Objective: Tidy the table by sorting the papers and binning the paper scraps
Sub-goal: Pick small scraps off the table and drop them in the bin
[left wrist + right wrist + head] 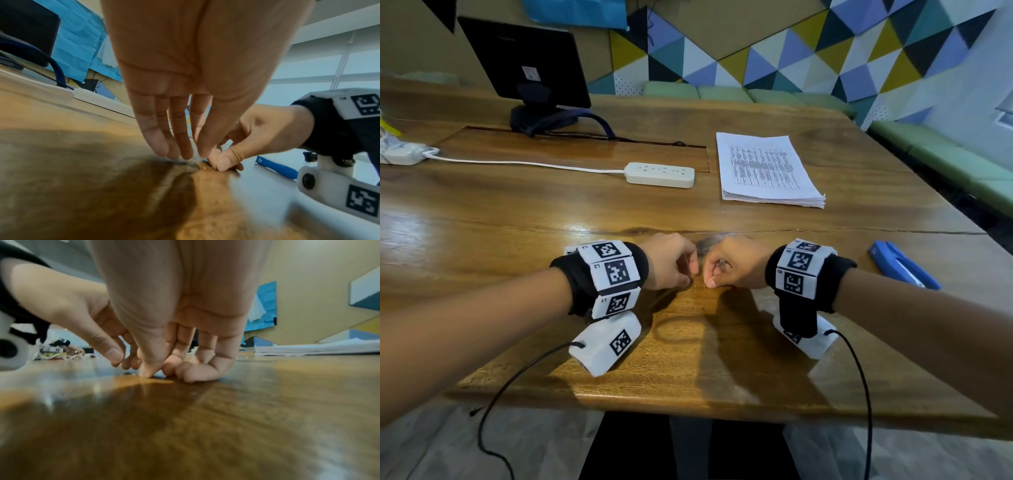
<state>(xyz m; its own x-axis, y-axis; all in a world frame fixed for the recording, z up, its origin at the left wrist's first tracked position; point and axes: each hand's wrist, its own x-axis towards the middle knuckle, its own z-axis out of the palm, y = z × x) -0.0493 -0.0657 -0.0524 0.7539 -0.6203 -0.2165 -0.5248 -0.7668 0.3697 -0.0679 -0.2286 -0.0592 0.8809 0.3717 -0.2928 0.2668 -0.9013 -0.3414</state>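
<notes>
A tiny pale paper scrap (204, 168) lies on the wooden table (517, 222) between my two hands, seen as specks (700, 285) in the head view. My left hand (690, 274) points down with nearly straight fingers (162, 146), their tips just left of the scrap. My right hand (710, 277) has curled fingers, and its thumb tip (147, 373) presses the table beside the scrap. I see nothing held between the fingers of either hand (218, 160). A neat stack of printed papers (767, 171) lies at the far right.
A blue stapler (902, 263) lies to the right of my right wrist. A white power strip (660, 174) with its cord runs across the back left, behind it a black monitor (527, 65). The table's front edge is close under my forearms.
</notes>
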